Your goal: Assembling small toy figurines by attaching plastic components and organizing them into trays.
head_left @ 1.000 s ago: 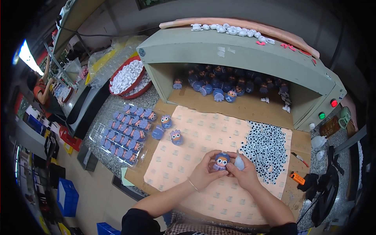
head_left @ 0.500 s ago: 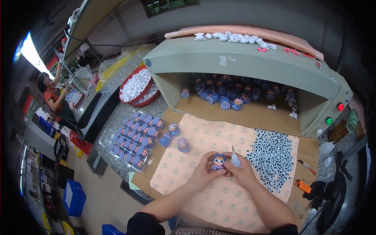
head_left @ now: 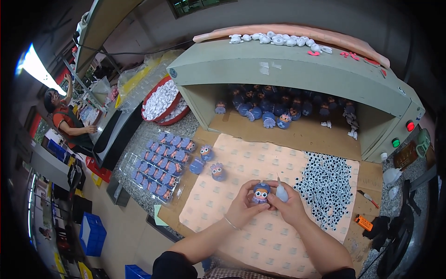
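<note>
Blue and small, the toy figure [head_left: 261,191] sits between both hands just above the peach-coloured mat [head_left: 260,242] on the counter [head_left: 367,174]. From the head view, the left hand [head_left: 241,207] has its fingers curled closed around the figure's side and underside, holding it face-up so its two round eyes show. The right hand [head_left: 291,204] presses against the figure's other side and also grips a small pale nozzle bottle [head_left: 281,191], tip pointing up; its fingers are closed on that bottle.

As for how far things have got, I'd judge the work well under way but far from finished. Two figures with eyes [head_left: 211,162] stand on the mat just left of the hands, beside a third that shows no face, and a clear tray [head_left: 162,165] further left holds rows of blue figures, which look done. Against that, a wide scatter of loose black-and-white eyes [head_left: 325,186] lies on the mat to the right, and a crowd of blue figures [head_left: 274,109] waits inside the grey-green box [head_left: 297,69] at the back. Whether those at the back already have eyes I cannot tell for most of them.

Off to the far left a person in an orange top [head_left: 62,118] works at another bench.
</note>
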